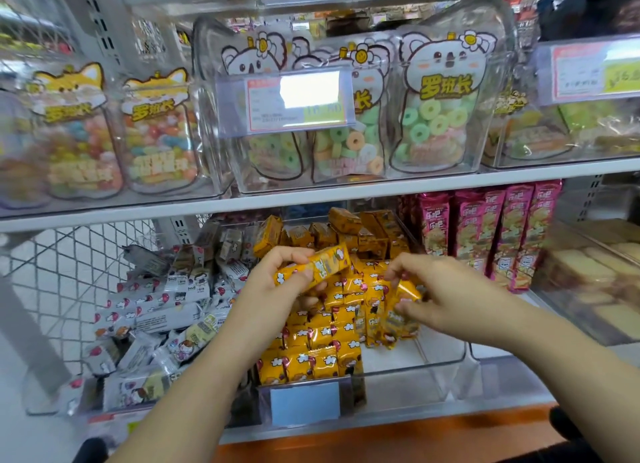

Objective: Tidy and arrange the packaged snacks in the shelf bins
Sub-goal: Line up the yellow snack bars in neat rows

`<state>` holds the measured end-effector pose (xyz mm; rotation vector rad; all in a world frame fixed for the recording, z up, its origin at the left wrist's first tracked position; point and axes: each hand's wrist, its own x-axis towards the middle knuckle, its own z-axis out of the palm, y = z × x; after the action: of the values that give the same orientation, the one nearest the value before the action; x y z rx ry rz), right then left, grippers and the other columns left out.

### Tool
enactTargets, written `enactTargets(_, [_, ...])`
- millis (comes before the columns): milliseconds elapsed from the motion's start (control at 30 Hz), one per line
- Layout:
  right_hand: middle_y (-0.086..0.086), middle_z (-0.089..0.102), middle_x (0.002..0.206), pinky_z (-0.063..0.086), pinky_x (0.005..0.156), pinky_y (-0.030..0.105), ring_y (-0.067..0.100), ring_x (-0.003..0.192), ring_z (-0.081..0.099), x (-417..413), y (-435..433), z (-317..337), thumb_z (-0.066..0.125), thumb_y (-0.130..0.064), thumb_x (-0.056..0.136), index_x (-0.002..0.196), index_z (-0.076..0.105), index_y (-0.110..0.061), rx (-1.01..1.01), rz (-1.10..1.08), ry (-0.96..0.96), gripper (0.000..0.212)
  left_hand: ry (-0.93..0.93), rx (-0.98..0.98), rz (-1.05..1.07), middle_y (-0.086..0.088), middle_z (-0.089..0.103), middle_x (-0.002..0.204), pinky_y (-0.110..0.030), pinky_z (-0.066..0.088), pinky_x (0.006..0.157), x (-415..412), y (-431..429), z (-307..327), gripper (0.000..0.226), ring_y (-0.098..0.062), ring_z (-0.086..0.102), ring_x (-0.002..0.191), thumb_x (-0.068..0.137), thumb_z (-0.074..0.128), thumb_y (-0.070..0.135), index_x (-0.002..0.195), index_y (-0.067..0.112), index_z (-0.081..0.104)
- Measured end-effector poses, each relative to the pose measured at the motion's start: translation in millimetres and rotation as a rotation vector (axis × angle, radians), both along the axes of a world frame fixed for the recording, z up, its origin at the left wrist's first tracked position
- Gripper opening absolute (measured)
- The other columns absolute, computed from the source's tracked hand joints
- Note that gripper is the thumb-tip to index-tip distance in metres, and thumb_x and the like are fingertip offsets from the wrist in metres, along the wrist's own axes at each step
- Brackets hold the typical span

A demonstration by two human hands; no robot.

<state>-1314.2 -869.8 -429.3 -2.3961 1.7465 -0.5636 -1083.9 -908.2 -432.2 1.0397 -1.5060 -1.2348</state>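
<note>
A clear plastic bin [446, 369] on the lower shelf holds several yellow snack packets [322, 345], some in neat rows at the front, others heaped at the back. My left hand [277, 282] grips one long yellow packet [315, 267] and holds it above the pile. My right hand [440, 289] pinches another yellow packet [405, 293] standing at the right side of the pile. The right half of the bin floor is bare.
A neighbouring bin on the left holds several grey-white snack packets [156, 306]. Pink upright packs [485, 234] stand to the right, with cake slices [581, 275] beyond. The upper shelf carries candy bags [436, 116] in clear bins with price tags [287, 99].
</note>
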Motion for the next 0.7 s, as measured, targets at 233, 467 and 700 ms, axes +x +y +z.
enactTargets(233, [-0.010,0.043,0.115,0.044,0.087,0.033,0.012,0.104,0.048,26,-27,-31,0.065,-0.019,0.085,0.122,0.050,-0.029,0.092,0.003,0.066,0.041,0.393,0.299,0.017,-0.015,0.064,0.111,-0.027,0.058,0.072,-2,-1,2,0.010,-0.023,0.069,0.093,0.091,0.052,0.004,0.097,0.009,0.058])
enactTargets(467, [-0.005,0.043,0.123,0.044,0.075,0.029,0.018,0.099,0.053,39,-33,-41,0.071,-0.031,0.081,0.124,0.046,-0.025,0.040,-0.041,0.114,0.050,0.648,0.540,0.003,-0.021,0.067,0.107,-0.039,0.058,0.073,0,-1,-2,0.015,-0.031,0.069,0.093,0.086,0.057,0.003,0.098,0.010,0.057])
enactTargets(700, [-0.005,0.059,0.115,0.038,0.070,0.029,0.020,0.100,0.055,35,-30,-50,0.072,-0.043,0.077,0.118,0.044,-0.024,-0.010,-0.097,0.142,0.053,0.473,0.520,0.060,-0.009,0.064,0.101,-0.022,0.049,0.060,-1,-1,-5,0.036,-0.017,0.056,0.083,0.072,0.067,0.016,0.108,0.017,0.066])
